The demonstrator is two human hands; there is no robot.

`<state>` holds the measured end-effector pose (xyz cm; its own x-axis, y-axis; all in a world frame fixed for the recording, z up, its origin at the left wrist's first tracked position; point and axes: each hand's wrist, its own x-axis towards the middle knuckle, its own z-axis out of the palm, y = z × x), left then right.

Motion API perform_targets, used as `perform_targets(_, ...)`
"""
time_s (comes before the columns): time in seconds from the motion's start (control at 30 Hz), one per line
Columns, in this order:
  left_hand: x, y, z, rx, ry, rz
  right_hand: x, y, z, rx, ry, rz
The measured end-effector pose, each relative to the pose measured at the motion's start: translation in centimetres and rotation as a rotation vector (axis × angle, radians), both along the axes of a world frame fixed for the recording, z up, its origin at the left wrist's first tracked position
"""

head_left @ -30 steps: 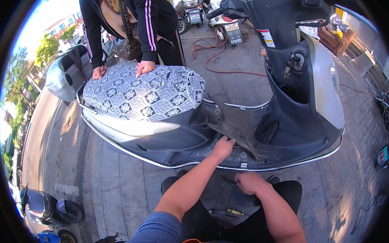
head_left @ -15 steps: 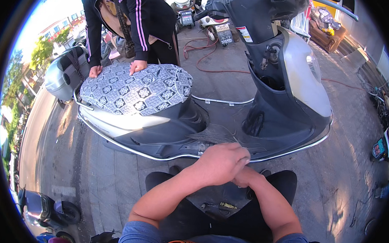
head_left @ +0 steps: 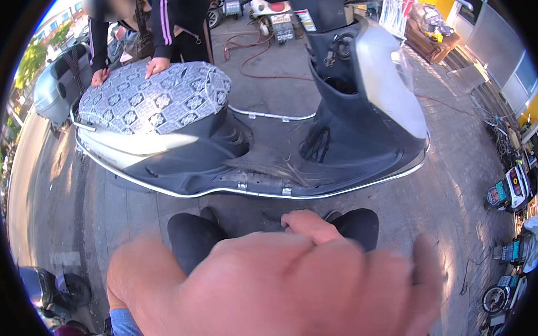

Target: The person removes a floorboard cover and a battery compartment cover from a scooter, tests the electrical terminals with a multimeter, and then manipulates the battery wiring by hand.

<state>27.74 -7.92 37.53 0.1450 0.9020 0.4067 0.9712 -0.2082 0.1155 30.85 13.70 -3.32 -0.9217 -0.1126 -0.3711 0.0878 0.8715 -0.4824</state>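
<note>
The head-worn fisheye looks down across a nearby scooter [head_left: 272, 149].

Bright daylight; the sky [head_left: 66, 4] burns out to white. Glare bleaches the lower edge of the seat [head_left: 156, 99]; dappled sun and shade mark the pavement [head_left: 458, 192] toward its right edge. Motion blur smears the left hand [head_left: 300, 287]; fisheye distortion bends the road [head_left: 34, 177].

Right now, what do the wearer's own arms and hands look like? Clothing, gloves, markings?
Left hand: gloveless, motion-blurred, no ring or wristband discernible; forearm bare, with a blue sleeve at the lower edge. Right hand: also gloveless, smaller in view; its wrist and sleeve are hidden. No cables or markings visible on either.
</note>
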Motion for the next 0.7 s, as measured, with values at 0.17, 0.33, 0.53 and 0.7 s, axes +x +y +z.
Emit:
perform_targets(0.17,-7.2,1.8,-18.0,-0.133,-0.373,0.305,2.5,1.4,4.1,0.023,0.140,-0.061)
perform_targets(0.33,-14.7,-4.5,-46.5,-0.796,-0.302,0.630,-2.5,-1.4,-3.5,0.250,-0.155,0.182)
perform_targets(0.53,-8.9,0.3,-46.1,-1.031,-0.646,0.227,-2.4,-3.2,-6.0,0.194,-0.323,0.260)
perform_targets(0.7,-11.1,0.1,-46.6,-1.008,-0.375,0.379,-2.9,-3.9,-7.3,0.139,-0.302,0.195)
